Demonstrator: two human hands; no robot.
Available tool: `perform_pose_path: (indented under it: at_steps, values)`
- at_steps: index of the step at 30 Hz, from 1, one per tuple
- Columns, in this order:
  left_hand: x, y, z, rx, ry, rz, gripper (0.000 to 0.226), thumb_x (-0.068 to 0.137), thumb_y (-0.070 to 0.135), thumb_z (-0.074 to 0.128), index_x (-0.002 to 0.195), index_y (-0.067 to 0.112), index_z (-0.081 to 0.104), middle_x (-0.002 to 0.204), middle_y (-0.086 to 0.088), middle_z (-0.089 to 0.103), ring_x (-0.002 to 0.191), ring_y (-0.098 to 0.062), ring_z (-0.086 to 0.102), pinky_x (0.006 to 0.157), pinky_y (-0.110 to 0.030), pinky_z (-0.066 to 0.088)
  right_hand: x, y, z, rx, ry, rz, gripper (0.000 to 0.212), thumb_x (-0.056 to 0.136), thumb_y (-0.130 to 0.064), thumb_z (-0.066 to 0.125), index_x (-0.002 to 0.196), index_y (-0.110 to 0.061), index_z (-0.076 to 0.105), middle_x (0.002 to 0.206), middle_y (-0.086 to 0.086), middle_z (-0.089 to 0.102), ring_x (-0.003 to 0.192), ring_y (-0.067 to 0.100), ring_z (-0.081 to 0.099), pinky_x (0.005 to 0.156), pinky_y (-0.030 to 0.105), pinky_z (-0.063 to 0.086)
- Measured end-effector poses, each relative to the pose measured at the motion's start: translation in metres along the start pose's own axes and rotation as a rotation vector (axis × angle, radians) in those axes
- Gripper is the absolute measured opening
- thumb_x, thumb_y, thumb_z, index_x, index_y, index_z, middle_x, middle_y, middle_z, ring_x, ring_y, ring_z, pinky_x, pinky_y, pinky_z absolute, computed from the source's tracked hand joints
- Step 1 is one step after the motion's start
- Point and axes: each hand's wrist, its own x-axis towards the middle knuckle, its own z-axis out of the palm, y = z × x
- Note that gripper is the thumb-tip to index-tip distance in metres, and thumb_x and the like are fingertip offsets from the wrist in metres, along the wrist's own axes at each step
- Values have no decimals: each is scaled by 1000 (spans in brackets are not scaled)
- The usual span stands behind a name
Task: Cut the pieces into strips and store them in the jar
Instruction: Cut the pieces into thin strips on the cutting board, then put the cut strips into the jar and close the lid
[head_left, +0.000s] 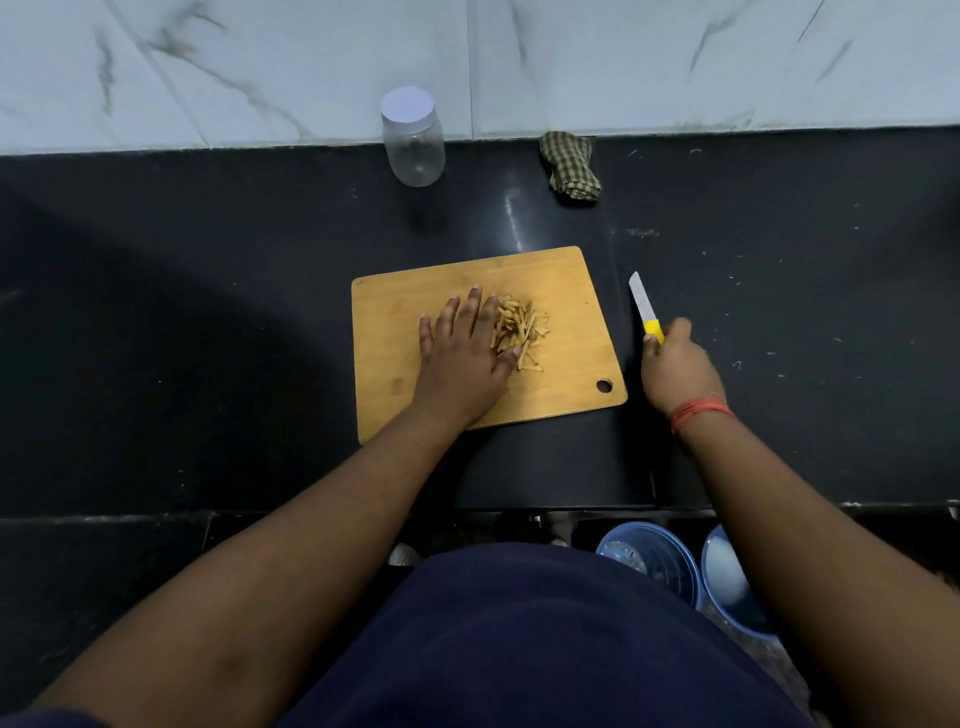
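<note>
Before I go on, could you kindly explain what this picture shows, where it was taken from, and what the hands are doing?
There is no machine here: a person wears one camera on the head, looking forward and down at their own two bare hands. On the dark counter lies a wooden board with a pile of cut strips. The left hand lies flat, fingers straight, against the pile. The right hand, beside the board, grips a knife by its yellow handle, blade pointing away. Near the wall stand a clear jar with its lid on, seemingly empty, and a folded checked cloth. Blue buckets sit on the floor below.
</note>
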Motion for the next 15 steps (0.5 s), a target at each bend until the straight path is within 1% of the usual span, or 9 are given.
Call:
perform_pose_path:
  at_steps: [4, 6, 9, 12, 15]
  values:
    - [7, 15, 2, 28, -26, -6, 73, 102, 59, 30, 161, 26, 4, 169, 2, -5, 155, -23, -6, 123, -53, -7, 12, 6, -1, -164, -84, -18, 21, 102, -29, 39, 110, -10, 35, 92, 16, 56, 74, 32, 50, 65, 37, 39]
    - [10, 22, 4, 38, -29, -12, 73, 102, 59, 30, 161, 27, 2, 169, 2, -7, 155, -23, -8, 123, -54, -7, 17, 8, -3, -196, -102, -34, 21, 100, -29, 41, 107, -12, 32, 98, 15, 56, 76, 31, 49, 66, 37, 38]
    - [13, 29, 8, 51, -33, -24, 72, 102, 59, 29, 161, 27, 1, 169, 2, -8, 155, -24, -9, 123, -54, -7, 21, 16, -4, -237, -98, -61, 20, 100, -30, 41, 107, -13, 32, 109, 16, 57, 77, 31, 50, 65, 37, 38]
    - [16, 32, 11, 53, -33, -38, 72, 102, 58, 29, 161, 28, 0, 169, 2, -10, 155, -23, -10, 123, -53, -8, 24, 23, -4, -266, -107, -97, 22, 100, -30, 42, 110, -12, 34, 112, 16, 56, 77, 32, 52, 64, 37, 39]
    - [18, 32, 14, 54, -22, -53, 73, 102, 58, 30, 161, 28, 0, 169, 2, -10, 155, -23, -10, 123, -54, -8, 26, 25, -5, -261, -67, -139, 26, 99, -31, 45, 112, -10, 37, 117, 17, 54, 86, 38, 59, 64, 38, 41]
